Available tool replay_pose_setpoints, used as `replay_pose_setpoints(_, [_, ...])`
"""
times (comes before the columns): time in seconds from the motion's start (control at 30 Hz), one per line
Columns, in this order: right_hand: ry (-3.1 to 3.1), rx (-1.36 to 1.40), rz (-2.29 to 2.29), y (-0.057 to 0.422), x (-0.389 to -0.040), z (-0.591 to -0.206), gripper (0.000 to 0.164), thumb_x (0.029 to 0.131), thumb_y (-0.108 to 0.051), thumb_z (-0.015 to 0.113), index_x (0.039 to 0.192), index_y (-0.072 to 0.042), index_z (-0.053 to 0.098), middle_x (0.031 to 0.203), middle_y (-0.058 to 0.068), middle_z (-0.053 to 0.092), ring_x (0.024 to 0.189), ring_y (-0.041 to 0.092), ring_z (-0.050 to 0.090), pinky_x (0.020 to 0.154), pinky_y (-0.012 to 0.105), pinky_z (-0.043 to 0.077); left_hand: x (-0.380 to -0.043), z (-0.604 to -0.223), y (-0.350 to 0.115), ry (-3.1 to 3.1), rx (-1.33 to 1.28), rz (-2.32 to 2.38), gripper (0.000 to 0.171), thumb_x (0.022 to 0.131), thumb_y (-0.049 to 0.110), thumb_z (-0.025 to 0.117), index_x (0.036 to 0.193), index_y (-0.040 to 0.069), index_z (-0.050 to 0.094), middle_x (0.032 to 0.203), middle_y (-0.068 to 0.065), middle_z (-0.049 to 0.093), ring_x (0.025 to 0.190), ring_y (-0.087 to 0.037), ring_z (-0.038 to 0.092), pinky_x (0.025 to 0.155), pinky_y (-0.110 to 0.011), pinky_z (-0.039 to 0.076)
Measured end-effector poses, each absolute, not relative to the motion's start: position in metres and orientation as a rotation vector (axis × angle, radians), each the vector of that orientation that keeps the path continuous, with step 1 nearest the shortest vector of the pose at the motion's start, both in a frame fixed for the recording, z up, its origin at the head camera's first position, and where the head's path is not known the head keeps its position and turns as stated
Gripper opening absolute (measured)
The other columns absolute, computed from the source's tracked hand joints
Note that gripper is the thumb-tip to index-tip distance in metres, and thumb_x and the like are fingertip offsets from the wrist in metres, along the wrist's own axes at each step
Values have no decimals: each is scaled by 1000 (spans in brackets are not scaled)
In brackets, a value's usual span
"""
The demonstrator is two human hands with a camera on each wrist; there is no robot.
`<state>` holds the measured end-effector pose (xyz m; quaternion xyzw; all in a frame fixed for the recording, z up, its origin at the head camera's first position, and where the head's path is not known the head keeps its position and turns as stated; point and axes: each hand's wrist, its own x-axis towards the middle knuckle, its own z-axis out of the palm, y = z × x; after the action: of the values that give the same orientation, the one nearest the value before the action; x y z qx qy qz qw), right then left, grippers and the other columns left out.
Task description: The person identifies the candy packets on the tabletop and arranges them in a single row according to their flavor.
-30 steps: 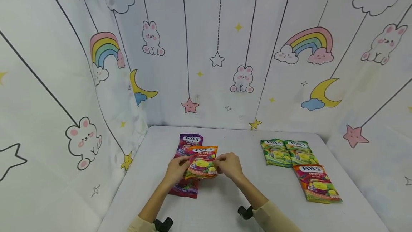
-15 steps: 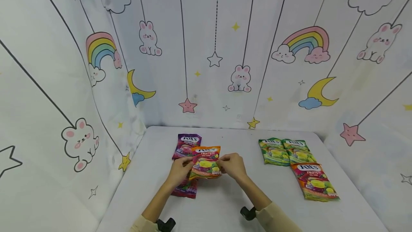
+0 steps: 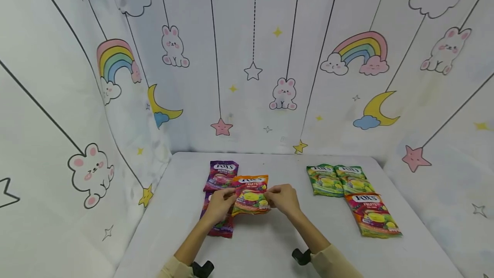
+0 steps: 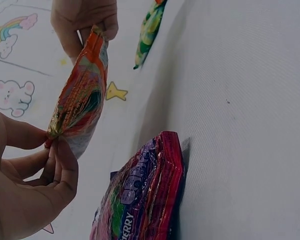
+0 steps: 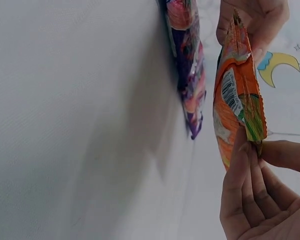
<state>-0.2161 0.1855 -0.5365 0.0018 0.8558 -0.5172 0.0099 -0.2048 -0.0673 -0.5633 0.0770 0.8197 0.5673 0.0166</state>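
An orange-edged bag of Fox's fruits candy (image 3: 251, 195) is held up off the table between both hands, its printed front toward the head camera. My left hand (image 3: 220, 206) pinches its left edge with thumb and fingertips, as the left wrist view also shows. The right hand (image 3: 284, 199) pinches the opposite edge; in the right wrist view the bag's back (image 5: 235, 97) shows a barcode. Behind and below the left hand lie two purple Fox's berries bags (image 3: 221, 176), one above the other. The nearer purple bag (image 3: 222, 229) is partly hidden by that hand and the held bag.
On the table's right side lie two green Fox's bags (image 3: 325, 180) side by side, with another red-orange fruits bag (image 3: 373, 216) just in front. The white table (image 3: 266, 256) meets a cartoon-printed cloth backdrop (image 3: 247, 110) at its far edge. Dark wrist cameras (image 3: 301, 256) sit on both wrists.
The held candy bag and both hands have moved slightly right, off the purple bags, uncovering more of them. The grip on it stays the same. The head view has shifted a little.
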Motion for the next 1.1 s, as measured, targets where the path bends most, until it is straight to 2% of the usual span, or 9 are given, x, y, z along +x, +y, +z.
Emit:
replay_pose_setpoints(0.27, [2673, 64, -1621, 195, -216, -535, 15, 95, -21, 76, 94, -7, 82, 80, 4, 74, 67, 17, 69, 71, 45, 63, -207, -564, -58, 2537, 262, 1763, 39, 106, 21, 61, 139, 0, 64, 118, -11, 70, 107, -24, 66, 89, -40, 58])
replay_pose_setpoints(0.47, [2679, 107, -1618, 202, -217, -536, 16, 95, -23, 76, 95, -8, 82, 83, 4, 75, 68, 17, 70, 72, 44, 63, -210, -562, -51, 2484, 288, 1801, 38, 106, 18, 62, 138, 0, 64, 116, -12, 70, 99, -24, 69, 81, -38, 60])
replay_pose_setpoints(0.63, [2667, 132, -1628, 210, -215, -535, 17, 94, -23, 77, 95, -7, 82, 83, 4, 75, 69, 17, 71, 72, 43, 63, -212, -563, -46, 2482, 338, 1783, 39, 105, 20, 62, 138, -1, 63, 116, -11, 71, 99, -22, 71, 84, -39, 60])
replay_pose_setpoints(0.87, [2679, 191, -1630, 219, -212, -536, 18, 93, -23, 78, 94, -6, 82, 83, 4, 75, 69, 17, 71, 65, 33, 62, -214, -563, -37, 2457, 383, 1795, 39, 105, 18, 62, 137, -3, 64, 114, -11, 72, 98, -21, 72, 87, -41, 60])
replay_pose_setpoints(1.1, [2679, 237, -1669, 228, -210, -537, 16, 92, -22, 79, 92, -6, 82, 83, 5, 75, 69, 18, 71, 66, 35, 62, -216, -561, -27, 2409, 449, 1810, 40, 105, 16, 61, 138, -6, 62, 114, -14, 72, 99, -24, 72, 87, -37, 60])
